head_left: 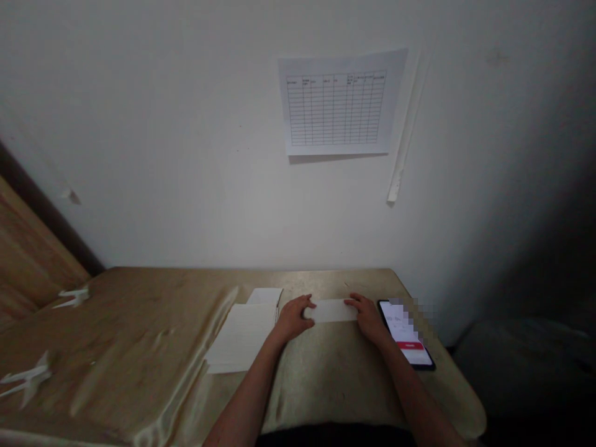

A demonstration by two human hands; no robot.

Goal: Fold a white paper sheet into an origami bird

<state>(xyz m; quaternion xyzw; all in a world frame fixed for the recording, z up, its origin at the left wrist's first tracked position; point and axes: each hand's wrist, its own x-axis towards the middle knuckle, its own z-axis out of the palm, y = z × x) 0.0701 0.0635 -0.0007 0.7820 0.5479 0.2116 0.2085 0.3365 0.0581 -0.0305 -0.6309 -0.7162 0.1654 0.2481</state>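
Note:
A small white strip of paper [331, 310] lies flat on the tan table [139, 347] near its far edge. My left hand [294, 316] rests on the strip's left end, fingers curled over it. My right hand [367, 315] presses on the strip's right end, fingers bent down onto it. Both forearms reach in from the bottom of the view.
A stack of white sheets [243, 335] lies left of my left hand. A phone [406, 335] with a lit screen lies right of my right hand. A printed table sheet [338, 105] hangs on the white wall. Tape pieces [28, 379] stick to the table's left side.

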